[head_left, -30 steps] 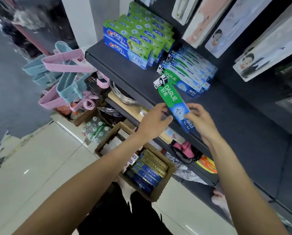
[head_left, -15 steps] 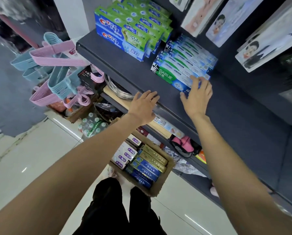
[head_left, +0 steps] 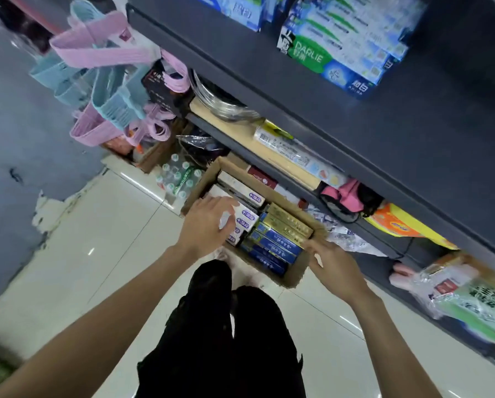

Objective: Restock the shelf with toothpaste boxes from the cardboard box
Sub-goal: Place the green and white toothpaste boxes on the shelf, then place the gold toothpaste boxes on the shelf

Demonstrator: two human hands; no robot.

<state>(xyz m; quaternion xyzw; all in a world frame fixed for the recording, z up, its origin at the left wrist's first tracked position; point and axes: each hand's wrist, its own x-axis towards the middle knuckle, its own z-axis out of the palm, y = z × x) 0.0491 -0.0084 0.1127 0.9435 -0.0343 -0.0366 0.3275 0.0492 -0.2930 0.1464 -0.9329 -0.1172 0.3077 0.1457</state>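
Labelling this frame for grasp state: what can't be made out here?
Head view only:
- Left hand: its back hides the fingertips, so any grip on the white toothpaste boxes is unclear.
- Right hand: at the cardboard box rim; touching or hovering, cannot tell.
- Darlie stack: cut off by the top edge.
- Blue boxes: print too small to read.
- Box floor: hidden by stock.

Cardboard box [head_left: 295, 275] on floor [head_left: 102, 239] before shelf [head_left: 355, 130]; toothpaste boxes [head_left: 272, 242] inside.
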